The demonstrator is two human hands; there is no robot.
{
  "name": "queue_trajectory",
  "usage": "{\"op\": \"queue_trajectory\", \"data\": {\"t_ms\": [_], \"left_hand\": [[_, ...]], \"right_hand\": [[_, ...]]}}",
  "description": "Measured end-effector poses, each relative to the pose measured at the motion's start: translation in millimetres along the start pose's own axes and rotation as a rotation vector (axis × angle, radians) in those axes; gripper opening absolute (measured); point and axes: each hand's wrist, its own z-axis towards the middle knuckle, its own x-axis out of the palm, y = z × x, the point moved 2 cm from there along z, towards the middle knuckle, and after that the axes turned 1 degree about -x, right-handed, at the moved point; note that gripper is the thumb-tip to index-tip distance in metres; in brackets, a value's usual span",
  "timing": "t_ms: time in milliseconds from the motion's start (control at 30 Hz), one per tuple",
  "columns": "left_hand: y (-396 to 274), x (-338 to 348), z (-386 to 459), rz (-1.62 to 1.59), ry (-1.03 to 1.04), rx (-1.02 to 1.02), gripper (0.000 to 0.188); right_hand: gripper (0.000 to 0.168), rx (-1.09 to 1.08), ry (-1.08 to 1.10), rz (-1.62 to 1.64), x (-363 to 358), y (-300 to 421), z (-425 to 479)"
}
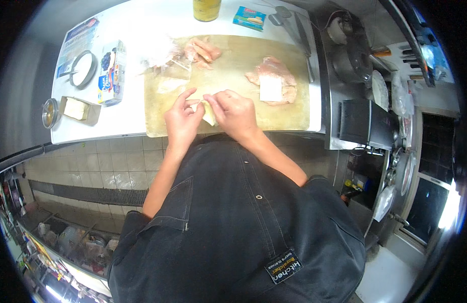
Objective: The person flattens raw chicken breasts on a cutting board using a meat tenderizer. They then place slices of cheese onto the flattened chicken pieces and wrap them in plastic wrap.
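Note:
Both my hands are over the near part of a yellowish cutting board (233, 125). Between the fingertips of my left hand (184, 117) and my right hand (235, 113) is a small pale yellow piece (208, 115), perhaps a cheese slice or its wrapper. Flattened raw meat (273, 70) lies on the board's right side, with a white square slice (270, 89) on top. More raw meat pieces (203, 51) lie at the board's back left, beside a clear plastic bag (167, 57) partly lost in glare. Thin clear plastic (172, 84) lies in front of them.
To the left stand a cream cheese box (112, 72), a pan of white powder or liquid (83, 69), an opened block of butter or cheese (76, 108) and a small metal bowl (50, 113). At the back are a yellow-filled container (207, 9), a blue packet (249, 18) and a knife (302, 32).

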Motion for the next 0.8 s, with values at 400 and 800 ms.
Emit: {"op": "queue_trajectory", "data": {"t_ms": [400,800], "left_hand": [[7,36,-9,-0.703,0.376,-0.62,0.028],[13,-19,27,0.017,0.373,-0.297,0.04]], "right_hand": [[0.009,-0.05,0.028,0.099,7,14,8],[0.014,0.304,0.03,0.07,-23,-13,25]]}}
